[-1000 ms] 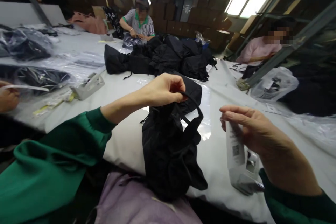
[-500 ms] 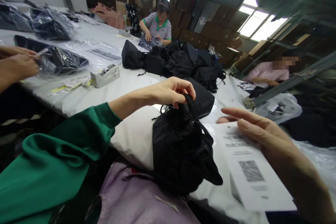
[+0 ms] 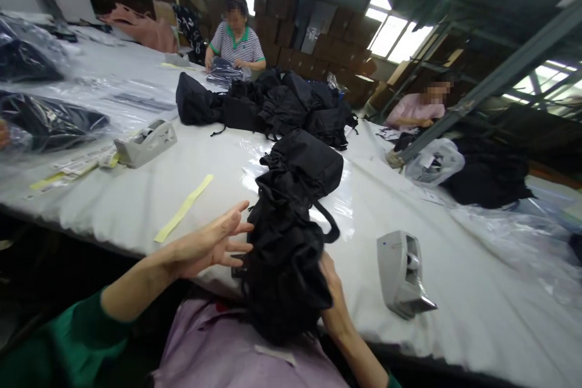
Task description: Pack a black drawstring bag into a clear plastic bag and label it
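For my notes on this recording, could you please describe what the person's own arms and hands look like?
Both hands are bare: no gloves, rings or watch show. The left hand comes out of a loose green fabric sleeve pushed back up the forearm. Of the right hand only a sliver of matching green cuff shows at the frame's edge.

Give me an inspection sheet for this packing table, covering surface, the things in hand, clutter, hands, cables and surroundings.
Surface: white-covered table, with clear plastic sheets in places.
Things in hand: crumpled black bag at the near edge, its strap looped to the right.
Clutter: grey tape dispenser right of the bag; second tape dispenser far left; yellow paper strip; pile of black bags; bagged dark items at left.
Hands: left hand open, fingers spread against the bag's left side; right hand pressed to its right side, grip hidden.
Cables: nothing seen.
Surroundings: two other people seated at the far side; stacked cardboard boxes; metal beam.
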The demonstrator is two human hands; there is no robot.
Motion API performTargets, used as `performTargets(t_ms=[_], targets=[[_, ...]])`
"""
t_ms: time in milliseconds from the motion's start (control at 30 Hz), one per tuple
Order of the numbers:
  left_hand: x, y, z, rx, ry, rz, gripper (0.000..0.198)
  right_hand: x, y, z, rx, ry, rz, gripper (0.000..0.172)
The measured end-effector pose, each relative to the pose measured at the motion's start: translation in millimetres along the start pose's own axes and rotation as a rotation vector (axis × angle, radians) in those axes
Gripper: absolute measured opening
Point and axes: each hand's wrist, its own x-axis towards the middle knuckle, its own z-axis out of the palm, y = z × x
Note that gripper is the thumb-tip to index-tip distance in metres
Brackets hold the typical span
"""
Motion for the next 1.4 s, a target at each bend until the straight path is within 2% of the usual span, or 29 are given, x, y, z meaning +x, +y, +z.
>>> performTargets(t_ms=[33,100,167,233,333,400,500,600,667,767,867,967,1033,1067,1133,1200,1233,1300,1367,1400], targets=[[-3,0,8.4,-0.048,-0.042,-0.012,0.086,2,-22,10,0.05,-0.035,-0.021,0.038],[-5,4,15.1,-0.02,-0.024,0.025,0.09,14,-59,23,0.181,-0.155,-0.185,0.041],[-3,8,8.6,0.061,0.08,0.043,0.085,23,-81,29,0.313,-0.188,-0.349,0.043],[-1,9,-4.8,0.121,0.191,0.036,0.07,26,-87,32,0.407,-0.159,-0.468,0.035],[2,3,-18.9,0.135,0.242,0.034,0.046,21,-75,32,0.458,-0.141,-0.561,0.028],[5,-2,-18.2,0.106,0.228,0.028,0.037,25,-59,27,0.423,-0.132,-0.51,0.033],[15,-5,-10.3,0.055,0.192,0.039,0.038,50,-31,17,0.232,-0.247,-0.454,0.051],[28,-3,-9.1,0.002,0.173,0.059,0.042,90,-5,8,-0.022,-0.427,-0.512,0.064],[36,0,-13.0,-0.021,0.196,0.07,0.04,112,7,4,-0.101,-0.505,-0.561,0.069],[46,2,-18.5,-0.005,0.223,0.102,0.037,127,20,-1,-0.096,-0.56,-0.615,0.069],[54,-1,-20.5,0.053,0.255,0.129,0.035,118,34,-5,-0.068,-0.533,-0.602,0.056],[55,-4,-26.6,0.092,0.272,0.148,0.034,99,55,-7,0.076,-0.451,-0.519,0.039],[49,-5,-35.8,0.105,0.275,0.215,0.035,88,75,-8,0.198,-0.314,-0.382,0.033],[44,-7,-41.0,0.133,0.287,0.265,0.038,85,86,-8,0.243,-0.233,-0.298,0.034],[33,-17,-49.5,0.242,0.318,0.341,0.052,84,107,-7,0.285,-0.117,-0.129,0.047],[23,-39,-52.1,0.357,0.317,0.332,0.066,87,123,-4,0.304,-0.121,-0.009,0.061],[21,-52,-51.2,0.407,0.31,0.307,0.07,90,130,-2,0.32,-0.149,0.036,0.06],[22,-79,-48.3,0.481,0.342,0.279,0.069,100,140,1,0.357,-0.172,0.14,0.055],[33,-94,-49.1,0.472,0.429,0.306,0.065,115,152,4,0.36,-0.076,0.341,0.06],[43,-95,-51.9,0.426,0.476,0.325,0.065,125,160,5,0.341,0.0,0.46,0.068]])
